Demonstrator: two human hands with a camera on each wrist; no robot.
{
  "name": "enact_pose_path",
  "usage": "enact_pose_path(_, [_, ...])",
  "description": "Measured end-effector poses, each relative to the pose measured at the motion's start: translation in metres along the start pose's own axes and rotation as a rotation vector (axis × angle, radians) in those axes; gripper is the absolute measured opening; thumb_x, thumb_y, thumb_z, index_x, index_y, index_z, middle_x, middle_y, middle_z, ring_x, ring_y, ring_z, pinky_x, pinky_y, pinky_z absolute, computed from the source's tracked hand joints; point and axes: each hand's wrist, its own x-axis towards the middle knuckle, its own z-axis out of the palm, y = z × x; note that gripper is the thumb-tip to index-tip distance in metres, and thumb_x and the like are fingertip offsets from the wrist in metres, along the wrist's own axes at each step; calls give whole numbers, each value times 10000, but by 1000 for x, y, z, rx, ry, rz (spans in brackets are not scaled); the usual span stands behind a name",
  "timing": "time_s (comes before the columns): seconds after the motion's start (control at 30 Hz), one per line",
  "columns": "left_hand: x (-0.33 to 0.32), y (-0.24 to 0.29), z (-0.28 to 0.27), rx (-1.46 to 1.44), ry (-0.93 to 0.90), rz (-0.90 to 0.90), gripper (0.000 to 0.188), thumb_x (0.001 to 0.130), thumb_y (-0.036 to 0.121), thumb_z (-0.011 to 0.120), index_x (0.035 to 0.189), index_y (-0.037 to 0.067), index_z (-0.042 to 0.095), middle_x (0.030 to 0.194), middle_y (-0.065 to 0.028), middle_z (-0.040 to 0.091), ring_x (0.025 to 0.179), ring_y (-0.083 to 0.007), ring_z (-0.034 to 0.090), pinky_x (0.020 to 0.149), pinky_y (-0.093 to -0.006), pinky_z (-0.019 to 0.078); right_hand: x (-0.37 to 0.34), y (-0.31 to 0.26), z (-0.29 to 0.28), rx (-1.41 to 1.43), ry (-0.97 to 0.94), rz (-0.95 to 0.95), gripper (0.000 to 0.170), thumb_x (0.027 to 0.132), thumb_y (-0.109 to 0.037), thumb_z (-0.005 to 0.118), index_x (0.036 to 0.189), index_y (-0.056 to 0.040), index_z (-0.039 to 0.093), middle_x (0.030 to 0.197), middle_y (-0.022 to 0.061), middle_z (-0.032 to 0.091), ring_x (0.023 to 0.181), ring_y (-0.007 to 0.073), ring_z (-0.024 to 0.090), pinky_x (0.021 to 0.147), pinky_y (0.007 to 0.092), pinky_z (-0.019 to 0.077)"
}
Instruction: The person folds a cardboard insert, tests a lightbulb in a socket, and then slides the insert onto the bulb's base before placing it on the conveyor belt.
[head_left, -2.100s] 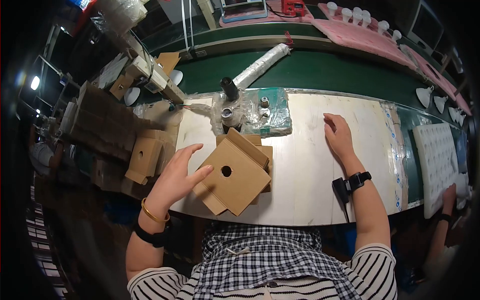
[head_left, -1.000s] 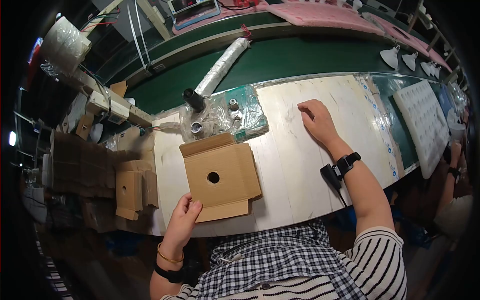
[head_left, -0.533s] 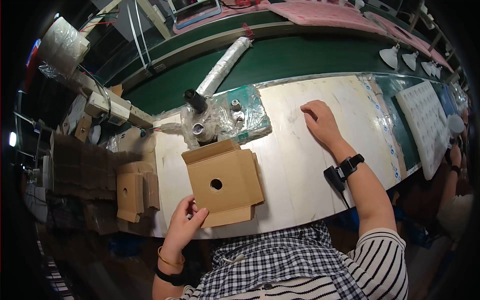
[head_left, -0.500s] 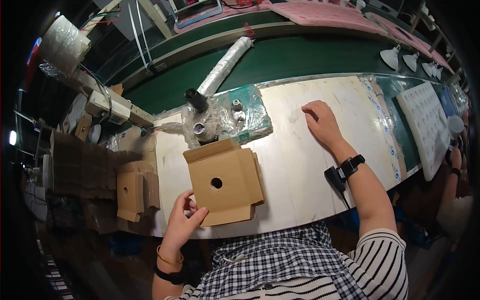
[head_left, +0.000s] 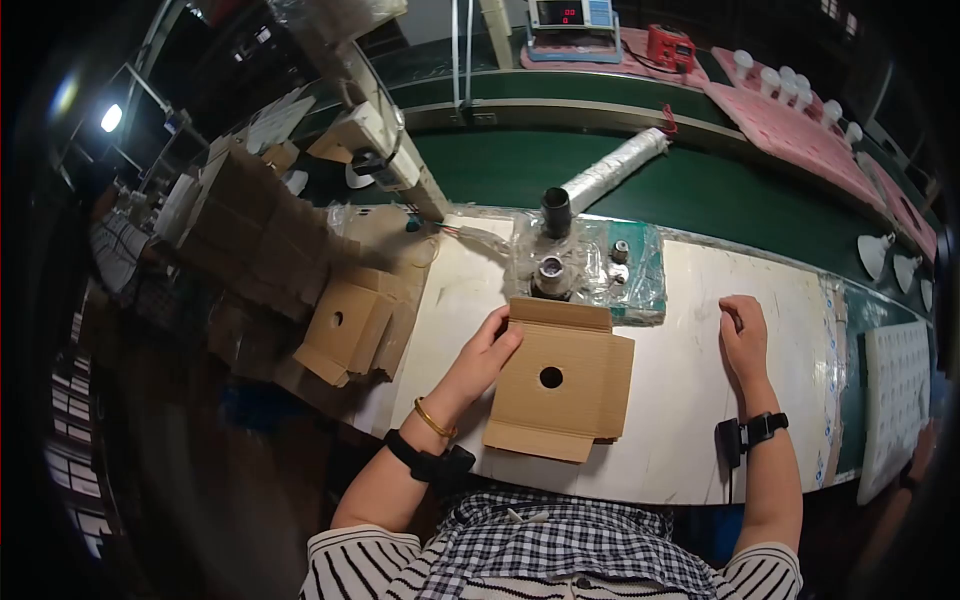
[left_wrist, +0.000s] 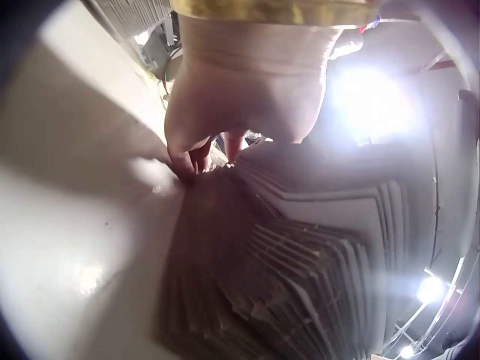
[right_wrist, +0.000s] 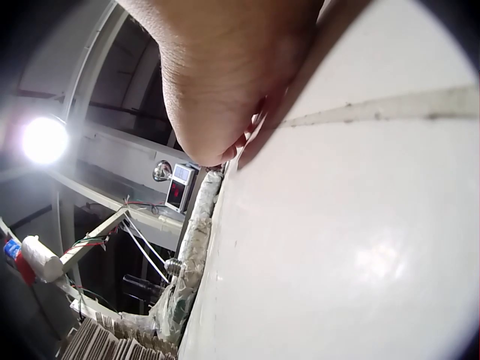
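Cardboard boxes (head_left: 590,385), flat and brown, sit in a pile on the white tabletop (head_left: 690,400), close to the front edge, between the two hands. The tabletop is the biggest thing here. To the left is a tall brown stack (head_left: 265,230) with many thin layers. Near it sits a smaller pile (head_left: 350,325) of the same kind of card, with a round hole too. Far to the right is a white tray (head_left: 893,400) with rows of round dips. A shiny silver tube (head_left: 620,170) lies at a slant behind the tabletop, with red wire at its far end. Just behind the boxes is a green block (head_left: 640,285) wrapped in clear plastic. The left hand (head_left: 475,365) has its grip closed on the far left edge of the boxes, with the thumb on top. The right hand (head_left: 745,345) rests on the tabletop, well apart from the boxes; its grip is loose, fingers softly bent, with nothing in it. A black tube (head_left: 556,210) stands up by the block. Smallest is the round hole (head_left: 551,377) in the top box.
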Motion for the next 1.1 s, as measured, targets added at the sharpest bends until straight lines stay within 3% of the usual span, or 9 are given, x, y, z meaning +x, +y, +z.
enact_pose_path(0.27, [-16, -12, 12, 30, 27, 75, 535, 1053, 342, 482, 1439, -15, 382, 1337, -122, 529, 1235, -172, 496, 1056, -311, 395, -2, 0, 0, -17, -8, 10, 183, 819, 34, 591, 990, -10, 637, 1019, 129, 622, 964, 287, 601, 880, 350, 489])
enact_pose_path(0.33, [-17, -20, 5, -164, 40, 137, 536, 1065, 365, 438, 1453, 1, 374, 1371, -120, 502, 1250, -182, 490, 1077, -318, 381, -1, -3, 1, -25, -10, 15, 183, 821, 31, 590, 995, -7, 635, 1017, 131, 620, 974, 288, 600, 880, 350, 490])
enact_pose_path(0.47, [-22, -19, 7, -207, 39, 159, 530, 1077, 359, 396, 1488, 29, 347, 1400, -116, 481, 1291, -200, 462, 1116, -337, 344, -1, -7, 2, 18, 6, 39, 179, 822, 29, 591, 993, -4, 635, 1013, 138, 617, 977, 293, 598, 884, 358, 490])
enact_pose_path(0.63, [-27, -19, 9, 86, -19, 339, 534, 1077, 303, 406, 1545, 76, 281, 1464, -110, 441, 1381, -205, 377, 1156, -340, 275, -1, 0, 4, -88, 6, -32, 193, 803, 23, 600, 989, -8, 642, 998, 153, 623, 959, 319, 598, 880, 382, 486])
enact_pose_path(0.7, [-25, -20, 6, -54, -63, 274, 534, 1073, 278, 425, 1549, 85, 280, 1496, -103, 416, 1375, -196, 391, 1150, -333, 290, -1, -2, 4, -71, 24, -49, 178, 795, 10, 602, 967, -12, 644, 985, 154, 630, 958, 323, 599, 873, 389, 485])
enact_pose_path(0.9, [-24, -16, 5, -55, -83, 255, 545, 1069, 278, 420, 1548, 67, 272, 1505, -115, 410, 1378, -205, 394, 1157, -337, 277, 0, -4, 4, -135, 56, -99, 174, 777, -4, 614, 944, -36, 648, 950, 133, 639, 926, 323, 594, 842, 402, 478])
enact_pose_path(1.0, [-29, -15, 8, -189, -44, 152, 571, 1054, 288, 437, 1540, 35, 279, 1515, -113, 400, 1382, -203, 382, 1157, -334, 271, -1, 2, 8, -164, 57, -100, 169, 773, -20, 601, 937, -28, 639, 966, 144, 636, 941, 338, 582, 854, 436, 459])
enact_pose_path(1.1, [-34, 1, 23, -322, -39, 101, 570, 1041, 254, 469, 1537, 46, 280, 1507, -78, 411, 1354, -196, 421, 1123, -330, 348, -3, 3, 6, -196, 45, -56, 202, 792, -107, 639, 980, -34, 654, 1030, 145, 643, 1020, 338, 579, 913, 440, 456])
